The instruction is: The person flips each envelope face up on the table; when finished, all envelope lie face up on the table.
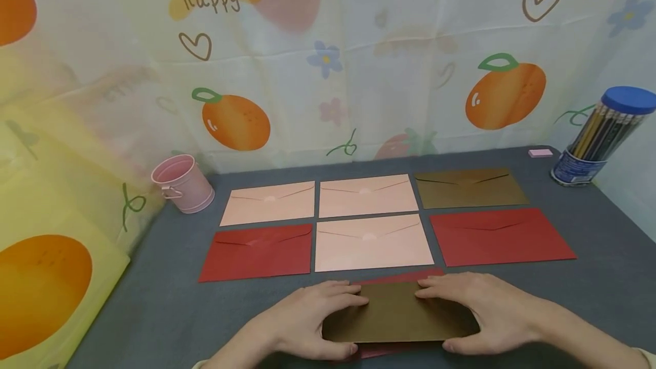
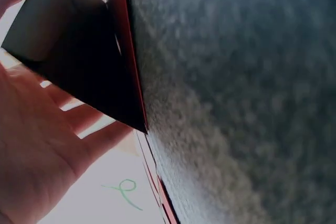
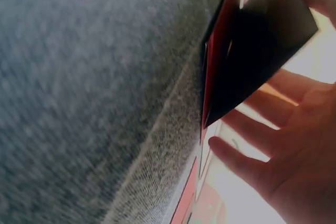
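Observation:
Near the table's front edge, a brown envelope (image 1: 397, 315) is held between both hands. My left hand (image 1: 310, 323) grips its left end, thumb at the near edge and fingers at the far edge. The right hand (image 1: 489, 315) grips the other end in the same way. Under it, red envelopes (image 1: 410, 275) show at the far and near sides. In the left wrist view the brown envelope (image 2: 79, 51) slants up from the red ones (image 2: 127, 51), its far edge low and its near edge raised. The right wrist view shows the same slant.
Beyond the hands, envelopes lie in two rows: pale pink ones (image 1: 374, 246), red ones (image 1: 502, 238) and a brown one (image 1: 471, 189). A pink bucket (image 1: 183, 184) stands back left; a blue-lidded pencil container (image 1: 597, 141) and pink eraser (image 1: 540, 153), back right. Patterned cloth (image 1: 287, 84) hangs behind.

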A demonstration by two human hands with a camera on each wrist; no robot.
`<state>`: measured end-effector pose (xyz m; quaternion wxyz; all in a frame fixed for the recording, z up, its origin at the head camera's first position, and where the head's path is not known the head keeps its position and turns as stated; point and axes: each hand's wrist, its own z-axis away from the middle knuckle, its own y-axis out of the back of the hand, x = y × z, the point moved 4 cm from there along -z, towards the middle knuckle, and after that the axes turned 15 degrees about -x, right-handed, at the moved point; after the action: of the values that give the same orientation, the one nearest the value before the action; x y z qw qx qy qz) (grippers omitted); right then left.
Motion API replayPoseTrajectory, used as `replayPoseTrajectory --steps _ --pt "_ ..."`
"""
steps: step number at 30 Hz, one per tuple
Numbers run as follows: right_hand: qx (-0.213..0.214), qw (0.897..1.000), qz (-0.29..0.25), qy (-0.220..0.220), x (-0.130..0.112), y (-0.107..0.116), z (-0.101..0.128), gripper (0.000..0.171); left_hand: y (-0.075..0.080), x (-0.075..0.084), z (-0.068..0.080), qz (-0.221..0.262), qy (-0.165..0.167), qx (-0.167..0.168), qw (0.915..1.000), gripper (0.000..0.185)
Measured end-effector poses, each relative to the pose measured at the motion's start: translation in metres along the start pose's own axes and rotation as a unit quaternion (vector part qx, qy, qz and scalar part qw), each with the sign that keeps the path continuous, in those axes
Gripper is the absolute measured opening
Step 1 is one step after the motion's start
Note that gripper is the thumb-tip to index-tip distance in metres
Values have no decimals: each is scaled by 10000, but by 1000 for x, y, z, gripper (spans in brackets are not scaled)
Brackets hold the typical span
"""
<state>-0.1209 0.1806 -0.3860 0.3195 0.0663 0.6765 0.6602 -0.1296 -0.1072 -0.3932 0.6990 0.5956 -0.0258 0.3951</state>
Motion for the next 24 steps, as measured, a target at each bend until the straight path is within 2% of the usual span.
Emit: replayPoseTrajectory --steps 3,5,8,10,13,16,19,24 --pt "185 9982 -486 287 3 5 -1 48 6 0 4 286 -367 348 9983 45" --pt "382 9945 -782 583 5 7 -2 44 11 1 6 429 -732 668 9942 38" --pt "728 9864 -1071 1010 7 9 -4 42 19 2 10 555 -1251 1236 9829 32" --pt "954 9800 -1241 1226 7 10 -6 40 23 1 13 758 -1430 1578 9741 28" --pt "1143 9722 -1600 1275 8 11 -9 35 29 -3 17 1198 -1373 1984 9630 23" --pt "1187 9658 -1998 1146 9 13 -10 29 32 -7 21 1531 -1214 2229 9551 20" --pt "1202 9636 -2134 1068 9 14 -12 27 32 -10 24 1570 -1124 2321 9533 19" --pt "1259 9647 -2016 1139 8 13 -15 27 29 -16 28 1606 -938 2234 9568 19"
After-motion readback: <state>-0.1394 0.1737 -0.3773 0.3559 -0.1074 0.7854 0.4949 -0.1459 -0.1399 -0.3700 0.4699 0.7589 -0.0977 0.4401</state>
